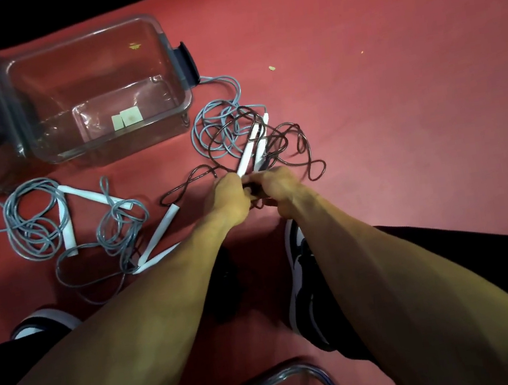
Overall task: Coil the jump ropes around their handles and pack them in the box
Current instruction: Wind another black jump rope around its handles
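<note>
a: two white handles (251, 151) are held together at centre frame, the left hand (231, 200) and the right hand (273, 189) both curled tight around their near ends, with the dark rope (270, 137) spilled in loose loops just beyond.

b: and the box (99, 93)?

a: it is seen open at upper left, nothing packed in it yet. two grey ropes (36, 221) are left uncoiled at left of frame, another grey rope (218, 115) at the box's right end.

b: what could be spoiled from here?

a: the dark loops are laid across that grey rope. if winding is begun now, the grey cord may be dragged in and knotted, or a handle lost from the grip.
</note>
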The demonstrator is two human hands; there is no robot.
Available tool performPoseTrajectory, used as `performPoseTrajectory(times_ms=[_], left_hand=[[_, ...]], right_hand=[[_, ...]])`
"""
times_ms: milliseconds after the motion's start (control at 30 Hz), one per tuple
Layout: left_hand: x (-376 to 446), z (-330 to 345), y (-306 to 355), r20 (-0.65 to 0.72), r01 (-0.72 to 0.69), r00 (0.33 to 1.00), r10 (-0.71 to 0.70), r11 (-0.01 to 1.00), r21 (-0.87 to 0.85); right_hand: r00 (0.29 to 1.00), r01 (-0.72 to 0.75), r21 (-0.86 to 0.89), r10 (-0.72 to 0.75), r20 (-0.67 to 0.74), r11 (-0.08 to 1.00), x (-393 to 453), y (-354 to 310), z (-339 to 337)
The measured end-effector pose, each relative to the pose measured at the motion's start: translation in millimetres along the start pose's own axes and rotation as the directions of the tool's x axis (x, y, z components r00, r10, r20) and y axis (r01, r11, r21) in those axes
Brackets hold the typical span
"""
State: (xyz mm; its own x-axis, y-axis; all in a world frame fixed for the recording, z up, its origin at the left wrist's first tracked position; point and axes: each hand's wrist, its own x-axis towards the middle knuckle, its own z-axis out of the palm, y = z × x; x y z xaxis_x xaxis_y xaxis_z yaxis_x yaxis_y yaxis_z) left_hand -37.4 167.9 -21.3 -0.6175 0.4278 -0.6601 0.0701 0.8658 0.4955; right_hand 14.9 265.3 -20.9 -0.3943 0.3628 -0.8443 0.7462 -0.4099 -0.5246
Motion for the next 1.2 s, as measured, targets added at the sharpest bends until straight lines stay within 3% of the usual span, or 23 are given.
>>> performPoseTrajectory(times_ms=[133, 500, 700, 833, 1000, 1200], left_hand=[[-3.1, -0.8, -2.3, 0.007, 0.004, 1.000, -0.003, 0.999, -0.045], [-19.5, -20.6, 8.6, -0.056, -0.045, 0.997, 0.045, 0.999, -0.007], [-31.5, -68.6, 21.1, -0.204, 0.031, 0.978, -0.053, 0.994, -0.109], [-57.0, -106.1, 22.0, -0.218, -0.031, 0.976, 0.005, 0.993, -0.113], [-106.4, -148.8, 28.9, -0.401, -0.145, 0.912, 0.083, 0.981, -0.127], [-167.1, -205.7, 38.6, -0.492, -0.186, 0.869, 0.055, 0.957, -0.222]], right_hand=[[0.995, 0.092, -0.130, -0.095, -0.020, 0.987, 0.7, -0.3, 3.0], [0.985, 0.169, -0.210, -0.158, 0.066, 0.963, -21.5, -28.8, 7.0], [0.932, 0.362, -0.502, -0.284, 0.228, 0.786, -51.2, -62.0, 22.0], [0.892, 0.451, -0.602, -0.359, 0.275, 0.659, -83.5, -85.6, 31.8], [0.817, 0.552, -0.583, -0.524, 0.239, 0.596, -134.3, -114.5, 62.4], [0.751, 0.652, -0.439, -0.606, 0.261, 0.618, -197.0, -141.4, 79.2]])
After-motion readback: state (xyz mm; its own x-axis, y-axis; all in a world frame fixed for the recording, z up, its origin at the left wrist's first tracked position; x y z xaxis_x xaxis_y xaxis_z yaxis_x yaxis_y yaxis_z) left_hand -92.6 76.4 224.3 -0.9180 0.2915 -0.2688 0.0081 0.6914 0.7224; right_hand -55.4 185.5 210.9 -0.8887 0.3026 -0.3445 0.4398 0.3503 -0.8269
